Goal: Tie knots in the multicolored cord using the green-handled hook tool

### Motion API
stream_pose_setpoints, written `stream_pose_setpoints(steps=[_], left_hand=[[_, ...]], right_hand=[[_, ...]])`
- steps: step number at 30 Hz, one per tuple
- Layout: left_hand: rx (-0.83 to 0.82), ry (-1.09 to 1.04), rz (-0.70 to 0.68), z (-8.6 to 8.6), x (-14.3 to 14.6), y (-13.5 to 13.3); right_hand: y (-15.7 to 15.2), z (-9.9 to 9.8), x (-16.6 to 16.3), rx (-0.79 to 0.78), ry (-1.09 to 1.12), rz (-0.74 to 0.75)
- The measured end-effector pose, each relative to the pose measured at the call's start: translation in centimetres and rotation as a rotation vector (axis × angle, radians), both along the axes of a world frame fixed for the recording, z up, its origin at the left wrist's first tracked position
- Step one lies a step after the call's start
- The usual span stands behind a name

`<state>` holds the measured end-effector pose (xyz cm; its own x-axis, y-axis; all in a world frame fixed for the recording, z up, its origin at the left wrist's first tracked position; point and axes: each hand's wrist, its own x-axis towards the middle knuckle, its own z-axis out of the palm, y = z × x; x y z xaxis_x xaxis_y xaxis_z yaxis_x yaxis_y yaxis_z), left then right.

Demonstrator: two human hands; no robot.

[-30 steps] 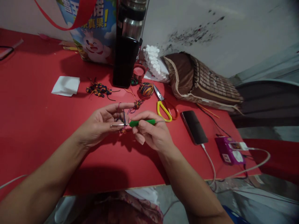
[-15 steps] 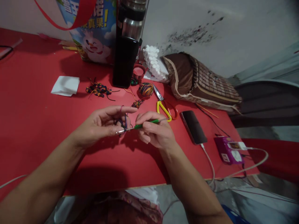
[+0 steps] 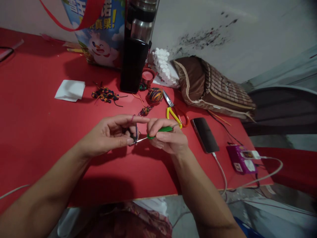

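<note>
My right hand (image 3: 173, 140) grips a crochet hook by its green handle (image 3: 165, 129). The hook's thin metal shaft points left and touches the work at the left fingertips. Thumb and fingers of my left hand (image 3: 105, 135) pinch a small dark piece of yarn work, mostly hidden behind them. A strand of dark yarn (image 3: 136, 129) runs down from the stretched left index finger, with a pinkish loop round that finger. Beyond the hands lie a small multicoloured yarn bundle (image 3: 145, 110) and a multicoloured yarn ball (image 3: 155, 95).
Scissors (image 3: 170, 112) with yellow and red handles lie past my right hand. A phone (image 3: 205, 135) on a white cable is to the right, near a purple box (image 3: 241, 160). Knotted yarn pieces (image 3: 105, 95) and folded white paper (image 3: 70, 90) are at the left; another phone (image 3: 133, 66) stands upright behind.
My right hand has shifted a little to the right, drawing the hook back so its tip sits farther right at the left fingertips. The left hand has moved slightly right too.
</note>
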<state>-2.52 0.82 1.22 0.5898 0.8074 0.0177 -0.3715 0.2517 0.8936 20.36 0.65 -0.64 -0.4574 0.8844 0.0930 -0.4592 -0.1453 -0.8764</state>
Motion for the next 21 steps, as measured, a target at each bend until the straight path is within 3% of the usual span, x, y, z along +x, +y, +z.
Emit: stream_pose_setpoints(steps=[14, 21], left_hand=[[-0.022, 0.019, -0.124, -0.45, -0.25, -0.28], [-0.018, -0.011, -0.105, -0.54, -0.07, -0.22]], right_hand=[[0.40, -0.45, 0.42, 0.034, 0.061, 0.054], [0.29, -0.27, 0.17, -0.055, 0.038, 0.000]])
